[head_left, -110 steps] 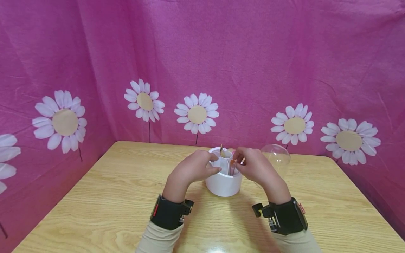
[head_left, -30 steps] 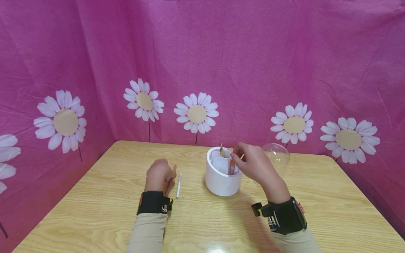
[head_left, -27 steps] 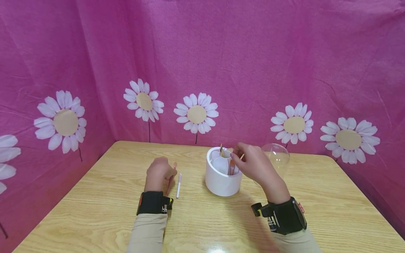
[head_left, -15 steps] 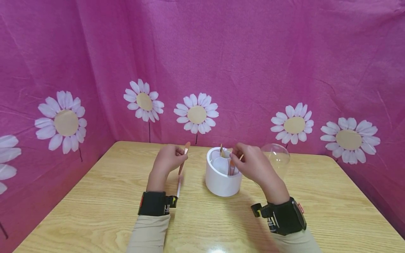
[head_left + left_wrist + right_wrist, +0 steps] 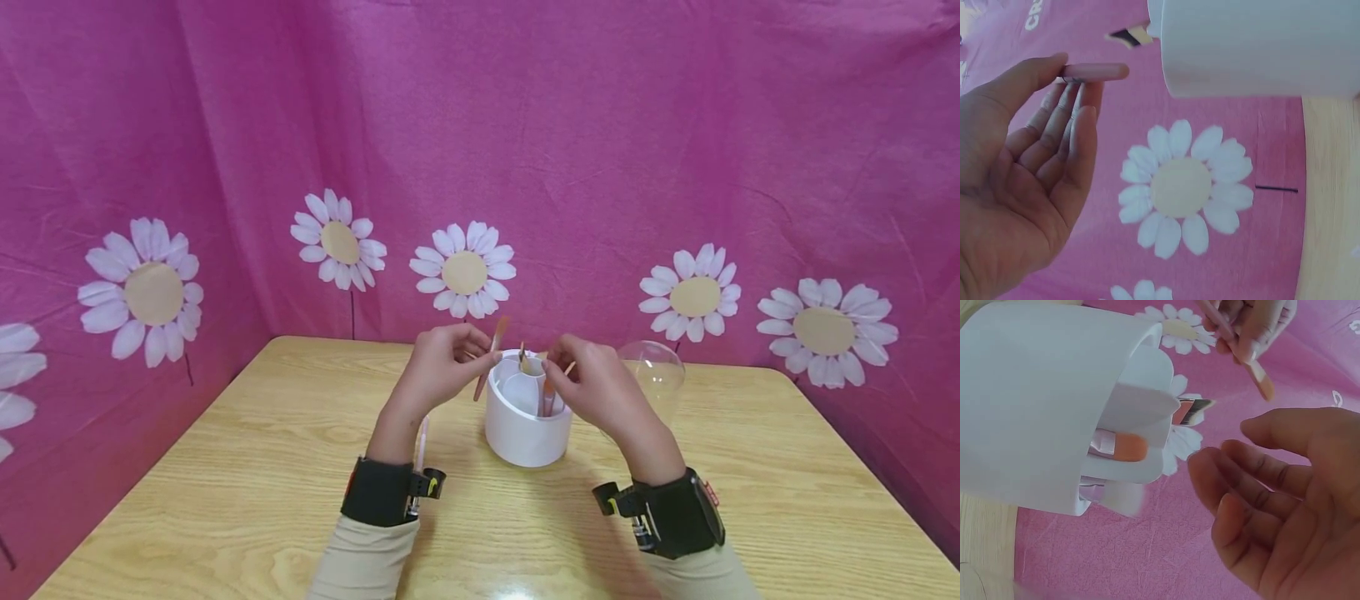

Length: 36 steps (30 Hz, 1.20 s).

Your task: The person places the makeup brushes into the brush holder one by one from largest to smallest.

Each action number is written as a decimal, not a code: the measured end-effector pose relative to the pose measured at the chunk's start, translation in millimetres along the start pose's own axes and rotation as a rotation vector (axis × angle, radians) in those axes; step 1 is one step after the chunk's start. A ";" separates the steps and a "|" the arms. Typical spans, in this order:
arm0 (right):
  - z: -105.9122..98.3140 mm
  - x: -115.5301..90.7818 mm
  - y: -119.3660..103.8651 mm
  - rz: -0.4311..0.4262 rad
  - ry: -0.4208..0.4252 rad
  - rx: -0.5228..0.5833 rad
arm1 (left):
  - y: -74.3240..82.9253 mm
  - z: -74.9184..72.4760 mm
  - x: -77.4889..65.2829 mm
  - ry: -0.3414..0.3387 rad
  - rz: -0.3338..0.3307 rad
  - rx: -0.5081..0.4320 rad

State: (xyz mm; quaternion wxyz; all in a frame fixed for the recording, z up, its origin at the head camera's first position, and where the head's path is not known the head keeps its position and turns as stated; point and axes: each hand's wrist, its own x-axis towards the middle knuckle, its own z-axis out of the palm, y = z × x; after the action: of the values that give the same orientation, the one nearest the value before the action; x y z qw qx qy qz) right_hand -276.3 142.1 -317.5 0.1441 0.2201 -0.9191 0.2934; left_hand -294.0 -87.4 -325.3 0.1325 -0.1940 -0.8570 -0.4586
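Observation:
My left hand [image 5: 438,367] pinches a slim pink makeup brush [image 5: 1261,381] between thumb and fingers, orange bristles up, at the left rim of a white round brush holder [image 5: 527,439]. In the left wrist view the handle's rounded end [image 5: 1107,71] points toward the holder. Inside the divided holder stand an orange-bristled brush [image 5: 1130,447], a white-bristled brush [image 5: 1124,498] and a brush with dark and pale bristles [image 5: 1195,411]. My right hand [image 5: 600,387] hovers at the holder's right rim, fingers loosely bent, holding nothing. Under my left wrist lies a pale pink brush [image 5: 422,446], partly hidden.
A clear dome cover [image 5: 656,371] stands behind my right hand, to the right of the holder. The wooden table [image 5: 285,467] ends at a pink cloth backdrop [image 5: 525,150] with paper daisies at the back and left.
My left hand has left the holder, taken the orange-bristled brush from the table at left, lifted it and carried it right to the holder. The right hand stays nearly still by the rim.

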 end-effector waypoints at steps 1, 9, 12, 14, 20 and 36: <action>-0.2 0.1 -0.4 -0.006 0.007 0.008 | 1.2 1.6 0.2 -0.007 0.015 -0.007; -0.3 0.6 -7.8 -0.017 0.059 0.139 | 7.4 12.3 1.3 -0.084 0.146 -0.071; -0.7 0.4 -10.7 -0.029 0.088 0.167 | 9.6 15.1 1.2 -0.113 0.183 -0.083; -1.0 0.1 -11.7 -0.048 0.114 0.175 | 10.9 16.6 1.0 -0.133 0.200 -0.082; -1.5 -0.1 -12.9 -0.102 0.184 0.185 | 14.0 17.9 0.1 -0.162 0.215 -0.086; -4.6 -0.8 -11.3 -0.133 0.244 0.142 | 12.8 16.4 0.3 -0.133 0.158 0.007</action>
State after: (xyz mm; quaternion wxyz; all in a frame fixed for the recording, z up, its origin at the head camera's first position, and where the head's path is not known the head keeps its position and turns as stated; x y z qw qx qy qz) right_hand -269.5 136.9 -308.9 0.2579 0.2528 -0.8551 0.3721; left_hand -289.3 -67.2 -324.7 0.1115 -0.2906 -0.8476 -0.4298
